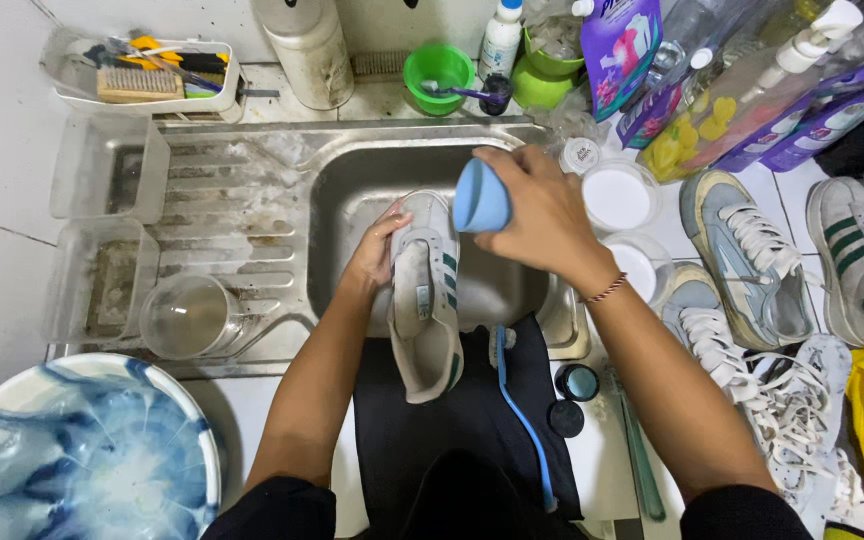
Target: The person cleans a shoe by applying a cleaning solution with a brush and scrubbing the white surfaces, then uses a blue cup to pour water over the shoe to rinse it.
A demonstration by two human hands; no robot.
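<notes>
Gripping a white shoe [426,300] over the sink [352,170] with left hand [377,255] closed on its side, right hand [542,210] wrapped around a tilted blue cup [479,197] above it

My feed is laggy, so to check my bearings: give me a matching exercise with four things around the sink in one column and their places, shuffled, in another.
Things:
1. white sneaker with green stripes
2. light blue rounded cup
3. clear glass jar
4. blue-handled toothbrush

Places:
A. on the steel draining board, left of the basin
B. in the right hand, tipped over the shoe
C. lying on the black cloth at the sink's front edge
D. held by the left hand over the basin

Pairs: 1-D, 2-B, 3-A, 4-C
</notes>
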